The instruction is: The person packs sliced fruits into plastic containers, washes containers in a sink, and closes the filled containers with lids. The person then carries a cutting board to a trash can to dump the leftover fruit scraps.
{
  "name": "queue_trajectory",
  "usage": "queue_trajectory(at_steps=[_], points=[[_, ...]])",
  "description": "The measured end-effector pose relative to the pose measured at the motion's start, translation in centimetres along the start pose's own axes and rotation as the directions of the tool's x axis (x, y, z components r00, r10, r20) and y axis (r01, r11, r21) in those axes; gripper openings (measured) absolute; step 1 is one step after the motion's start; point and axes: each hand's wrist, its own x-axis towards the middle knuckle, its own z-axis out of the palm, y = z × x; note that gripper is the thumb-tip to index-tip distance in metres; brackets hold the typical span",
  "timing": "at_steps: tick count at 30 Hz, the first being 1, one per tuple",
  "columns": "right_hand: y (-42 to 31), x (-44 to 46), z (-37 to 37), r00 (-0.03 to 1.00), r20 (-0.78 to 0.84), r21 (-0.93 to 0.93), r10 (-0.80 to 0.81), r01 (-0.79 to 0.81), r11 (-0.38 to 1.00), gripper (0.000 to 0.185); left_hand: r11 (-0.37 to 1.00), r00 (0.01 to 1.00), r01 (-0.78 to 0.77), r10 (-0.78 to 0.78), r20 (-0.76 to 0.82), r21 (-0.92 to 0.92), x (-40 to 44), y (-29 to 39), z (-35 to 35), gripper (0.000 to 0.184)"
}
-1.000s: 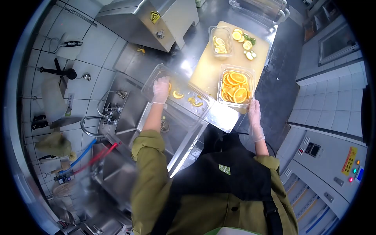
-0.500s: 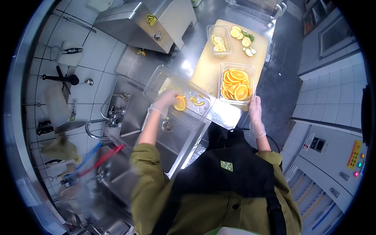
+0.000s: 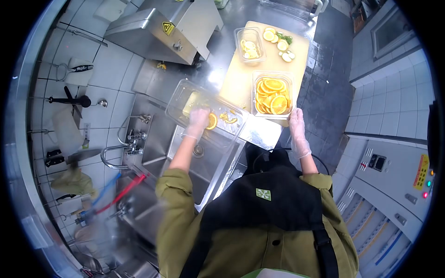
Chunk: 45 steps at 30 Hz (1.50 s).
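Both hands apart, curling the clear-gloved left hand (image 3: pixel 198 121) beside a round orange slice (image 3: pixel 212 121), grip unclear; resting the straight-fingered right hand (image 3: pixel 299 132) at a square transparent container (image 3: pixel 273 74).

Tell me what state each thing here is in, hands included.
Left hand: gloved, at an orange slice
Right hand: gloved, at the orange container
Orange container: open, filled with slices
Small container: open, partly filled
Large tray: open, holding orange pieces
Cutting board: lying flat
Yellow citrus: sliced
Panel lights: lit
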Motion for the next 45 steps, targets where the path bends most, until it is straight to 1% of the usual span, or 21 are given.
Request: queue_trajectory(at_steps=[4, 7, 10, 12, 13, 16, 19, 20, 22, 23, 26, 27, 29, 32, 34, 36, 38, 40, 41, 44, 45], points=[[1.3, 0.9, -0.3, 0.997, 0.058, -0.051, 0.048, -0.045, 0.998, 0.034, 0.968, 0.986, 0.162, -0.164, 0.004, -0.192, -1.5, 0.6, -3.4, 0.012], [1.3, 0.6, -0.3, 0.998, 0.062, 0.009, 0.011, -0.011, 1.000, 0.034, 0.895, 0.951, 0.299, -0.306, 0.032, -0.330, -3.3, 2.2, -8.9, 0.020], [1.6, 0.7, -0.2, 0.999, 0.025, 0.008, -0.028, 0.028, 1.000, 0.033, 0.756, 0.984, 0.105, -0.175, -0.045, -0.646, -3.6, 4.9, -13.1, 0.025], [1.5, 0.7, -0.4, 0.998, 0.065, 0.023, -0.014, 0.013, 1.000, 0.033, 0.533, 0.985, -0.078, -0.087, -0.146, -0.843, -2.0, 8.2, -14.0, 0.026], [1.6, 0.7, -0.2, 0.995, 0.021, 0.020, -0.102, 0.101, 0.995, 0.033, 0.488, 0.991, -0.083, -0.053, -0.124, -0.869, -0.3, 9.9, -13.5, 0.027], [1.1, 0.4, -0.5, 0.992, 0.066, 0.079, -0.103, 0.098, 0.992, 0.034, 0.295, 0.992, -0.124, 0.007, -0.128, -0.947, 3.2, 16.0, -13.4, 0.035], [0.7, 0.2, -1.0, 0.989, 0.102, 0.112, -0.107, 0.095, 0.989, 0.033, 0.417, 0.984, -0.127, -0.061, -0.167, -0.900, 5.6, 19.9, -12.3, 0.035], [0.6, 0.2, -1.2, 0.989, 0.115, 0.099, -0.090, 0.079, 0.992, 0.033, 0.561, 0.954, -0.148, -0.136, -0.267, -0.815, 5.5, 20.9, -12.4, 0.034], [1.0, 0.7, -1.5, 0.989, 0.145, 0.063, -0.025, 0.016, 0.998, 0.029, 0.807, 0.851, -0.082, -0.249, -0.463, -0.585, 4.5, 22.2, -12.0, 0.031], [1.4, 0.9, -1.5, 0.987, 0.161, 0.042, 0.012, -0.019, 0.999, 0.028, 0.868, 0.844, -0.104, -0.181, -0.504, -0.486, 4.0, 22.2, -12.0, 0.028], [2.7, 1.7, -1.7, 0.979, 0.205, 0.052, 0.009, -0.020, 0.998, 0.027, 0.854, 0.784, -0.340, 0.027, -0.620, -0.394, 2.2, 23.2, -11.0, 0.019], [2.8, 1.6, -1.2, 0.986, 0.141, 0.130, -0.094, 0.076, 0.989, 0.027, 0.853, 0.799, -0.333, 0.030, -0.601, -0.401, 2.0, 23.2, -10.6, 0.019], [2.2, 1.5, -1.5, 0.984, 0.162, 0.080, -0.079, 0.067, 0.995, 0.026, 0.851, 0.824, -0.325, 0.041, -0.566, -0.413, 1.5, 23.1, -10.1, 0.018], [1.6, 1.9, -1.7, 0.980, 0.192, 0.077, -0.045, 0.030, 0.997, 0.025, 0.662, 0.703, -0.288, -0.345, -0.622, -0.692, -1.6, 20.0, -11.1, 0.016], [1.9, 1.9, -2.0, 0.982, 0.190, 0.112, -0.023, 0.002, 0.994, 0.024, 0.629, 0.631, -0.158, -0.528, -0.568, -0.761, -2.2, 16.6, -8.7, 0.020], [2.4, 2.4, -2.1, 0.982, 0.187, 0.148, -0.024, -0.004, 0.989, 0.023, 0.571, 0.664, 0.082, -0.643, -0.383, -0.817, -2.4, 12.5, -4.5, 0.016], [2.6, 2.7, -2.0, 0.986, 0.168, 0.126, -0.013, -0.008, 0.992, 0.021, 0.655, 0.818, 0.252, -0.538, -0.205, -0.712, -2.2, 9.4, -0.5, 0.017], [2.8, 2.6, -2.1, 0.987, 0.157, 0.110, -0.016, -0.002, 0.994, 0.020, 0.800, 0.923, 0.096, -0.294, -0.247, -0.592, -2.9, 8.3, -0.4, 0.018], [2.7, 2.6, -2.0, 0.987, 0.157, 0.107, -0.026, 0.009, 0.994, 0.020, 0.851, 0.953, 0.006, -0.164, -0.254, -0.526, -3.0, 8.1, -0.5, 0.018], [2.3, 2.2, -2.0, 0.985, 0.173, 0.108, -0.026, 0.007, 0.994, 0.020, 0.952, 0.964, -0.109, 0.032, -0.264, -0.286, -2.4, 8.3, 0.4, 0.016], [2.1, 2.1, -2.0, 0.984, 0.174, 0.111, -0.025, 0.006, 0.994, 0.020, 0.956, 0.964, -0.107, 0.033, -0.264, -0.273, -2.1, 8.3, 0.8, 0.015]])
